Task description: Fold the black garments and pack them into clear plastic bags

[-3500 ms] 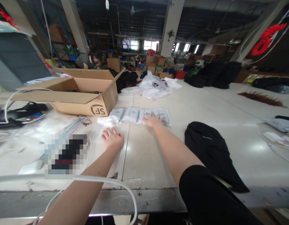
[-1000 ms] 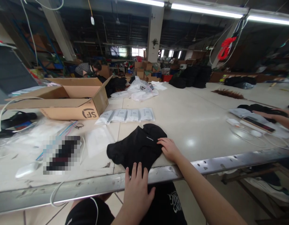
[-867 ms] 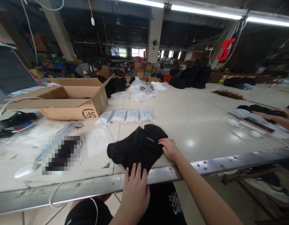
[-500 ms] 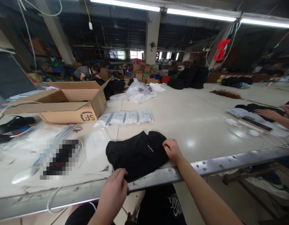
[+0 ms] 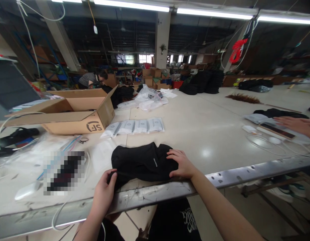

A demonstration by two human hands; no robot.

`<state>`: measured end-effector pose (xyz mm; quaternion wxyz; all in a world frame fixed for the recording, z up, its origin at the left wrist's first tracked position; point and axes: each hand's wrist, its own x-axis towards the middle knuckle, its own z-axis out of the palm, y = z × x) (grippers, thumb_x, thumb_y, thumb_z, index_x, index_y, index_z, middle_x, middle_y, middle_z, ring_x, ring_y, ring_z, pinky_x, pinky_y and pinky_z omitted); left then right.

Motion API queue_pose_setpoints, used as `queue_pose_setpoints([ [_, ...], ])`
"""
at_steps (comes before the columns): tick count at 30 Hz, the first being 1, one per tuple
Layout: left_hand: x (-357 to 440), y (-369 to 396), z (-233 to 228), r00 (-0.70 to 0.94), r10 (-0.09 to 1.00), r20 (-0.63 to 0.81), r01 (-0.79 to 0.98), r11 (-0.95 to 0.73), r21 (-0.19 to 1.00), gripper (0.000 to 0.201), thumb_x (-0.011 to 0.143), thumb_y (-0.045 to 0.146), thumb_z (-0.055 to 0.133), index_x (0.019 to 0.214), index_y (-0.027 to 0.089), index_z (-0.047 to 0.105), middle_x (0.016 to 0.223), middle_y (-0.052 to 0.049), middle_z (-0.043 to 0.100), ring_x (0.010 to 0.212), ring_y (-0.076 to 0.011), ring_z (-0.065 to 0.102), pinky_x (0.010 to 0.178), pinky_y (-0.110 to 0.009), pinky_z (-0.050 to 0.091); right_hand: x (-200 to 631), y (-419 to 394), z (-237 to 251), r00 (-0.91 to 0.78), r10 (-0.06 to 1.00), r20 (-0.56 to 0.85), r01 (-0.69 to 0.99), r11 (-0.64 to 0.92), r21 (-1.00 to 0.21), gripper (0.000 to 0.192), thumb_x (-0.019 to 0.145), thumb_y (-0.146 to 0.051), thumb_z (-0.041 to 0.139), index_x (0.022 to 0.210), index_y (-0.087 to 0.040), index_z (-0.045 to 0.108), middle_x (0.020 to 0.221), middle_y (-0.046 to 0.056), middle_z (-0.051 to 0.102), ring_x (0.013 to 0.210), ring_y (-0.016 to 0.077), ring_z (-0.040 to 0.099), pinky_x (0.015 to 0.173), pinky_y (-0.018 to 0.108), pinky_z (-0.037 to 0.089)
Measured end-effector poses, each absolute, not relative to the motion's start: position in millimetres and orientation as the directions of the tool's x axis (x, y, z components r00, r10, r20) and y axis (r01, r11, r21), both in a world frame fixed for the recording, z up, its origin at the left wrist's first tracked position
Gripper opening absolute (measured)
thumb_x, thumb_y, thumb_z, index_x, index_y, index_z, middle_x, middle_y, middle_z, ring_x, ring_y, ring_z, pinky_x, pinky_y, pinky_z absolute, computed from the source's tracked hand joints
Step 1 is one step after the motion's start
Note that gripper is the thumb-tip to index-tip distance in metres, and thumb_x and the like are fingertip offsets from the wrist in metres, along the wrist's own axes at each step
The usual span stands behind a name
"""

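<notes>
A black fabric piece [image 5: 137,162], soft and wrinkled, with small pale lettering near its right part, lies at the table's near edge. What kind of garment or cover it is I cannot tell. My left hand [image 5: 104,189] is closed on its near left corner, thumb against the bent fingers. On its right end rests my right hand [image 5: 183,164], open, fingers spread over the cloth and thumb apart at the near side. Behind the cloth lie several white printed packets [image 5: 134,126] in a row. A clear plastic bag [image 5: 102,150] lies flat to the left.
An open cardboard box [image 5: 74,122] stands at the left, near plastic bags and a pixelated dark item [image 5: 66,172]. A metal edge strip [image 5: 155,194] borders the table [image 5: 195,124]. Another person's hands [image 5: 295,123] are at the right, beside a phone [image 5: 276,130] and white cables.
The cloth has been straightened and its near edge drawn back from the table edge. My left hand moved left to its corner; my right hand's fingers spread and shifted onto the cloth.
</notes>
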<state>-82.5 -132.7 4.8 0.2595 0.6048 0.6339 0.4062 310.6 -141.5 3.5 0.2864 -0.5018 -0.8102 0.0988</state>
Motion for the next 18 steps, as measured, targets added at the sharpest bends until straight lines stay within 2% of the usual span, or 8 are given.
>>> queue_pose_setpoints([
  [3,-87,-130,5,-0.124,0.985,0.117,0.508,-0.039,0.860,0.044,0.082,0.059,0.055,0.103,0.022,0.067,0.096,-0.004,0.074,0.094,-0.0267,0.069,0.086,-0.039,0.054,306,-146,8,-0.404,0.851,0.335,0.755,0.517,-0.404,0.086,0.048,-0.068,0.087,0.118,-0.022,0.069,0.131,0.013,0.063,0.130,0.0368,0.050,0.111,0.051,0.030],
  [6,-91,-125,10,-0.135,0.982,0.130,0.513,-0.043,0.857,0.042,0.083,0.059,0.054,0.099,0.022,0.066,0.093,-0.004,0.073,0.091,-0.0259,0.068,0.084,-0.038,0.053,304,-147,9,-0.444,0.842,0.307,0.746,0.537,-0.393,0.085,0.050,-0.062,0.088,0.122,-0.023,0.067,0.134,0.012,0.062,0.129,0.0360,0.051,0.111,0.051,0.031],
  [9,-97,-114,14,-0.180,0.959,0.217,0.523,-0.094,0.847,0.040,0.086,0.059,0.052,0.098,0.022,0.063,0.092,-0.004,0.071,0.091,-0.0248,0.067,0.086,-0.038,0.053,305,-143,1,-0.428,0.840,0.332,0.739,0.537,-0.406,0.060,0.065,-0.043,0.084,0.120,-0.024,0.068,0.132,0.012,0.064,0.126,0.0330,0.055,0.108,0.050,0.037],
  [11,-102,-104,15,-0.192,0.943,0.271,0.518,-0.137,0.844,0.040,0.087,0.058,0.051,0.099,0.022,0.061,0.093,-0.005,0.070,0.091,-0.0241,0.067,0.087,-0.038,0.053,309,-137,-8,-0.384,0.845,0.373,0.733,0.524,-0.434,0.038,0.077,-0.024,0.071,0.115,-0.023,0.070,0.127,0.011,0.067,0.122,0.0295,0.059,0.105,0.048,0.042],
  [12,-104,-100,15,-0.178,0.940,0.291,0.518,-0.162,0.840,0.039,0.087,0.057,0.051,0.100,0.021,0.060,0.093,-0.005,0.070,0.091,-0.0239,0.067,0.087,-0.039,0.053,311,-134,-12,-0.346,0.853,0.391,0.732,0.506,-0.456,0.037,0.079,-0.017,0.064,0.115,-0.023,0.070,0.125,0.011,0.069,0.120,0.0282,0.061,0.104,0.047,0.043],
  [14,-108,-92,12,-0.064,0.948,0.312,0.522,-0.234,0.820,0.039,0.085,0.054,0.055,0.105,0.021,0.060,0.098,-0.006,0.071,0.093,-0.0240,0.068,0.088,-0.040,0.054,315,-129,-20,-0.239,0.882,0.405,0.738,0.436,-0.515,0.044,0.078,-0.011,0.056,0.119,-0.022,0.067,0.123,0.011,0.069,0.117,0.0269,0.063,0.103,0.047,0.046],
  [16,-111,-87,8,0.158,0.936,0.316,0.531,-0.350,0.772,0.038,0.080,0.046,0.064,0.109,0.022,0.062,0.107,-0.008,0.072,0.103,-0.0252,0.067,0.094,-0.042,0.053,318,-126,-24,-0.127,0.907,0.401,0.734,0.358,-0.577,0.050,0.077,-0.011,0.054,0.125,-0.021,0.062,0.124,0.012,0.068,0.116,0.0268,0.064,0.102,0.047,0.048],
  [18,-113,-86,5,0.377,0.873,0.309,0.537,-0.478,0.695,0.030,0.078,0.036,0.068,0.105,0.024,0.069,0.117,-0.009,0.071,0.115,-0.0271,0.064,0.101,-0.045,0.050,319,-125,-23,-0.088,0.910,0.404,0.720,0.338,-0.606,0.050,0.073,-0.011,0.055,0.122,-0.020,0.060,0.129,0.013,0.065,0.119,0.0275,0.062,0.103,0.048,0.047],
])
